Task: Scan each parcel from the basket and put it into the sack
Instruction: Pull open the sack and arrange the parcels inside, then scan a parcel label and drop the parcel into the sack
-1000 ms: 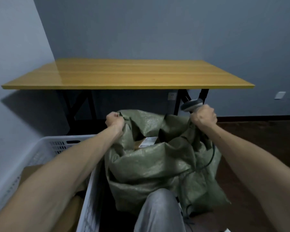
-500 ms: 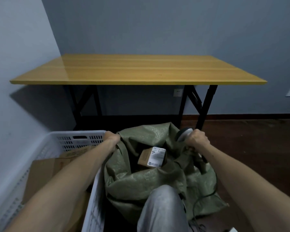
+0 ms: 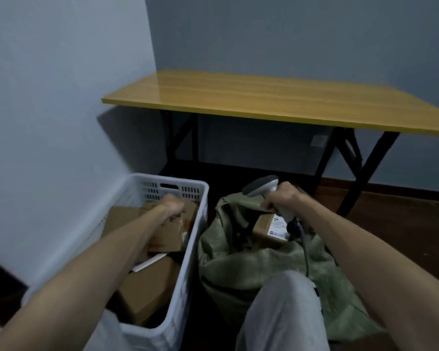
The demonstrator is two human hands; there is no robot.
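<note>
A white plastic basket [image 3: 188,262] stands on the floor at the left, holding several brown cardboard parcels [image 3: 147,287]. My left hand [image 3: 171,207] reaches into it and rests on a flat cardboard parcel [image 3: 167,236] near the far end; whether the fingers grip it is unclear. To the right sits the green woven sack [image 3: 238,269], its mouth slack, with a labelled brown parcel [image 3: 270,228] lying inside. Above the sack mouth my right hand [image 3: 283,198] is closed around the grey barcode scanner [image 3: 262,186], whose cable trails down over the sack.
A yellow-topped table [image 3: 264,97] on black folding legs stands against the back wall. The left wall runs close beside the basket. My grey-trousered knee [image 3: 284,312] sits in front of the sack. Dark wooden floor [image 3: 403,224] lies to the right.
My left hand let go of the sack's edge and moved left into the basket onto a parcel. My right hand released the sack but still holds the scanner. The view swung left.
</note>
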